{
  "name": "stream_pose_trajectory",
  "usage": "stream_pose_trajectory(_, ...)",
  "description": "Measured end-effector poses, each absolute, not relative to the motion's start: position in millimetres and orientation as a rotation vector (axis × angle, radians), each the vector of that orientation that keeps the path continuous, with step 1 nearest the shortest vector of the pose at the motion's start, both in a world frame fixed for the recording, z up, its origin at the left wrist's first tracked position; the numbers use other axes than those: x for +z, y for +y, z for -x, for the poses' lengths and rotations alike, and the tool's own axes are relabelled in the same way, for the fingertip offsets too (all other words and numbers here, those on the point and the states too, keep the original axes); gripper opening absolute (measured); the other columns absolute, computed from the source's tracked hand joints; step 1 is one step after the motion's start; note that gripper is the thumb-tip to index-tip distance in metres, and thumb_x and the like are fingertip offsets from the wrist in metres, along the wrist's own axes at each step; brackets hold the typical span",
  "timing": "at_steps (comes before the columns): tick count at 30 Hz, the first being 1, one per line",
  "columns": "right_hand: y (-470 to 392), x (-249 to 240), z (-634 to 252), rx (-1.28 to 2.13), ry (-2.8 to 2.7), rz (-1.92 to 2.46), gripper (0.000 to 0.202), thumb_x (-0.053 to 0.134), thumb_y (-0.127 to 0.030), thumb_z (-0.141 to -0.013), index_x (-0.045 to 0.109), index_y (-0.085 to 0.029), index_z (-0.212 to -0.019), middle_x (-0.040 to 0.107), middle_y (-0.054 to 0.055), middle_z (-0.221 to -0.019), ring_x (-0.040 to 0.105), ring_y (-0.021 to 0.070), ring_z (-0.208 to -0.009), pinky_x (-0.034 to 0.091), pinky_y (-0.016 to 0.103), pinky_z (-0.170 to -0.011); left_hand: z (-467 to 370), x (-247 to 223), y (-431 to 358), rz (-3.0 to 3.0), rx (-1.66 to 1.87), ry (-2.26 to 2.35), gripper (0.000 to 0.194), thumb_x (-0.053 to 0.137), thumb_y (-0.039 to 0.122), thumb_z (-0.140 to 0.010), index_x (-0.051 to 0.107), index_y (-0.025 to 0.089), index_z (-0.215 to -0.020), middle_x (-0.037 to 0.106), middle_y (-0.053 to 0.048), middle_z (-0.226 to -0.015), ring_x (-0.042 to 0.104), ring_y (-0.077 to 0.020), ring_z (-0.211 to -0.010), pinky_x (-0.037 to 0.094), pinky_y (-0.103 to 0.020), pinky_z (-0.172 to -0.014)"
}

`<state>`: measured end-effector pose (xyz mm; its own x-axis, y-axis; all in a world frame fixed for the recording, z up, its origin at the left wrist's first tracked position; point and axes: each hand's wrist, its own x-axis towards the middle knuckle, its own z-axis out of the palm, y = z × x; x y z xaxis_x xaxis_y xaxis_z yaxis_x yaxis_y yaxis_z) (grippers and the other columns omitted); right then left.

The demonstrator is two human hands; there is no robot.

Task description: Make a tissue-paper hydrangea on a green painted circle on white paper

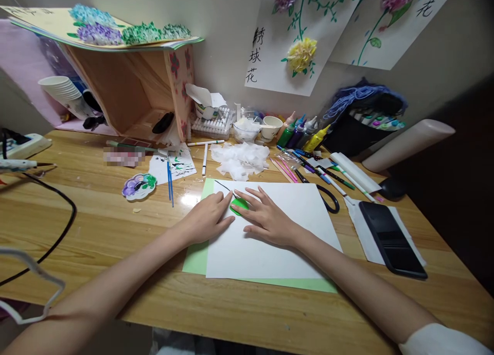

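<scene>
Right hand (268,218): fingers spread, nothing gripped; green piece (236,207) partly covered by its fingers. Left hand (208,217): loosely extended beside it, nothing gripped. Piece located on white sheet (266,265), laid over green sheet (196,261). 2 blue brushes (170,184) seen farther left.

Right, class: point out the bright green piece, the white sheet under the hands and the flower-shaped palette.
Bright green piece (239,205): head view, its uncovered part.
White sheet (266,262): head view, bare lower middle.
Flower-shaped palette (144,193): head view, white lower rim.
</scene>
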<state>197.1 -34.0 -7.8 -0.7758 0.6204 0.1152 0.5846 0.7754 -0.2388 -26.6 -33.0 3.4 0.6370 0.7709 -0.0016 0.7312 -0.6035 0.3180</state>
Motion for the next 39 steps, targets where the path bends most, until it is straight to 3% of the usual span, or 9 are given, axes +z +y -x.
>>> stream_pose_trajectory(7,-35.3,-2.8,-195.7,0.298,-2.817,0.886,0.055,0.041,-0.052,-0.088,0.036,-0.03,-0.138,0.026,0.005,-0.15,0.018,0.0302,-0.138,0.018,0.059,-0.109,25.0,8.8,-34.9,-2.565,0.151,1.222,0.056,0.042,0.046,-0.087,0.036,0.014,-0.132,0.052,-0.01,-0.098,0.05,-0.0222,-0.086,0.042,-0.034,-0.075)
stream_pose_trajectory(17,-36.0,-3.4,-197.2,0.26,-2.837,0.871,0.055,0.039,-0.052,-0.089,0.036,-0.028,-0.138,0.023,0.005,-0.151,0.017,0.0296,-0.138,0.016,0.057,-0.11,24.7,10.6,-35.1,-2.549,0.135,1.238,0.058,0.045,0.053,-0.085,0.039,0.015,-0.128,0.051,-0.01,-0.099,0.051,-0.0232,-0.088,0.042,-0.034,-0.074)
stream_pose_trajectory(23,-34.1,-6.1,-204.1,0.19,-2.764,0.896,0.052,0.04,-0.047,-0.09,0.035,-0.027,-0.139,0.025,0.006,-0.151,0.018,0.0282,-0.138,0.018,0.057,-0.11,25.0,10.4,-35.5,-2.543,0.122,1.241,0.064,0.045,0.054,-0.084,0.033,0.015,-0.134,0.053,-0.01,-0.099,0.051,-0.023,-0.087,0.041,-0.034,-0.073)
stream_pose_trajectory(27,-31.9,-4.6,-210.9,0.246,-2.829,0.833,0.059,0.045,-0.055,-0.085,0.038,-0.027,-0.137,0.029,0.005,-0.149,0.017,0.03,-0.138,0.02,0.057,-0.109,25.9,8.8,-35.1,-2.538,0.128,1.253,0.069,0.044,0.054,-0.084,0.028,0.015,-0.138,0.053,-0.012,-0.103,0.052,-0.024,-0.09,0.041,-0.035,-0.076)
stream_pose_trajectory(33,-30.2,-7.4,-214.4,0.173,-2.778,0.864,0.057,0.043,-0.048,-0.089,0.033,-0.025,-0.14,0.029,0.007,-0.149,0.02,0.0277,-0.138,0.022,0.056,-0.109,26.0,9.3,-34.3,-2.522,0.128,1.243,0.066,0.045,0.055,-0.084,0.032,0.016,-0.136,0.053,-0.012,-0.102,0.052,-0.0238,-0.088,0.042,-0.035,-0.075)
stream_pose_trajectory(39,-27.4,-12.0,-215.8,0.09,-2.692,0.814,0.04,0.042,-0.036,-0.092,0.05,-0.022,-0.129,0.049,0.004,-0.137,0.027,0.025,-0.136,0.021,0.053,-0.111,25.3,10.5,-33.4,-2.525,0.105,1.242,0.065,0.044,0.056,-0.083,0.035,0.015,-0.133,0.053,-0.012,-0.101,0.052,-0.024,-0.087,0.042,-0.034,-0.074)
